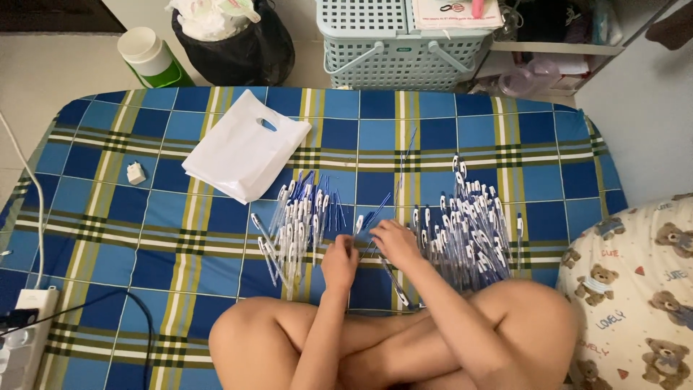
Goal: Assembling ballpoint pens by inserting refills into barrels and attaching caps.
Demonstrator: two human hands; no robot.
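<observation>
I sit cross-legged on a blue plaid mattress (108,217). My left hand (339,261) rests knuckles-up with its fingers curled, beside a left pile of blue and white pens (299,217). What it holds is hidden. My right hand (395,242) lies just right of it, and its fingertips pinch a white-capped pen (359,224) between the two hands. A larger right pile of pens (469,224) spreads out beyond my right hand. One loose pen (394,285) lies under my right forearm.
A white plastic bag (245,152) lies behind the left pile, with a small white plug (136,172) to its left. A power strip (22,332) and black cable (108,296) sit at near left. Beyond the mattress stand a lattice basket (401,43), a black bin bag (242,43) and a green jug (151,58). A teddy-bear pillow (635,289) is at right.
</observation>
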